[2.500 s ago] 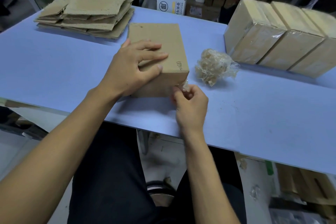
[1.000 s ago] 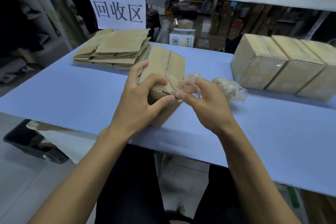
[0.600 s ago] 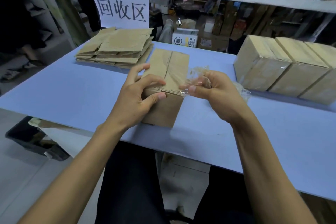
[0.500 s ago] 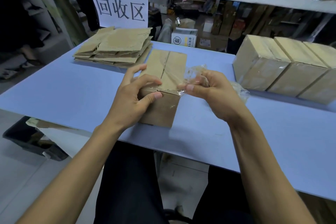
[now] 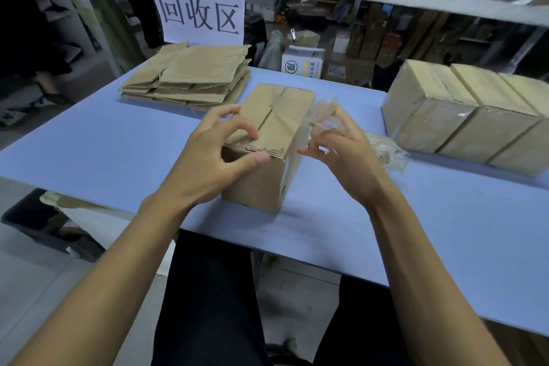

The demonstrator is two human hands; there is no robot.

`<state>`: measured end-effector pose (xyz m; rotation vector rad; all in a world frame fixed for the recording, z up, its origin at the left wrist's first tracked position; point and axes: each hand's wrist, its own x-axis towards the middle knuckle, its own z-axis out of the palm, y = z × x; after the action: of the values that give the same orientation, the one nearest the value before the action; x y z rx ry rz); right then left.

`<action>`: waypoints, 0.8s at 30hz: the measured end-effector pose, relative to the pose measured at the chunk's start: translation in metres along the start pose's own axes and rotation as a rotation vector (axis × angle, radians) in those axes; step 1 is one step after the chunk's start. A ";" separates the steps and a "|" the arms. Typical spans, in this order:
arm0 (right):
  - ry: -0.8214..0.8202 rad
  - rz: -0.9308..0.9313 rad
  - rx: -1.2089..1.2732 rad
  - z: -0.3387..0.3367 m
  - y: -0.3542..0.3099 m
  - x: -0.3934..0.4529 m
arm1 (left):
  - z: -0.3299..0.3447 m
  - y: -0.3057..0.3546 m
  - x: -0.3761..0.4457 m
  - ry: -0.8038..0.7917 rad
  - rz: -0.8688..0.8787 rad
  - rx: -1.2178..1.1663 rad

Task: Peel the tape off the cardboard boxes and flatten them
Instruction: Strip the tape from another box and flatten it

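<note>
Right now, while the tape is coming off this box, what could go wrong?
1. The clear tape clings to the right hand and may stick to the fingers rather than drop on the tape wad.
2. The left hand holds only the box near edge, so the box may tip.

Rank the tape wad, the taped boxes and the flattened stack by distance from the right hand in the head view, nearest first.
1. Tape wad, just right of the right hand.
2. Taped boxes, farther right.
3. Flattened stack, far left, beyond the open box.
</note>
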<state>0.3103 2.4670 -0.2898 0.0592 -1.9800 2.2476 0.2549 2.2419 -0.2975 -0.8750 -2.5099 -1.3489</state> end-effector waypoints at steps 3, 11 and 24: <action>0.023 -0.095 -0.259 0.000 -0.012 -0.001 | 0.014 0.024 0.006 0.065 -0.079 0.317; 0.275 -0.265 -0.692 0.004 -0.029 0.018 | -0.014 0.019 0.012 -0.097 0.071 0.280; 0.058 -0.257 -1.223 0.051 -0.009 0.026 | -0.022 0.014 0.014 -0.147 0.001 0.356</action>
<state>0.2820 2.4197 -0.2707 0.0949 -2.7105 0.6258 0.2484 2.2361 -0.2688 -0.9221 -2.7364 -0.8211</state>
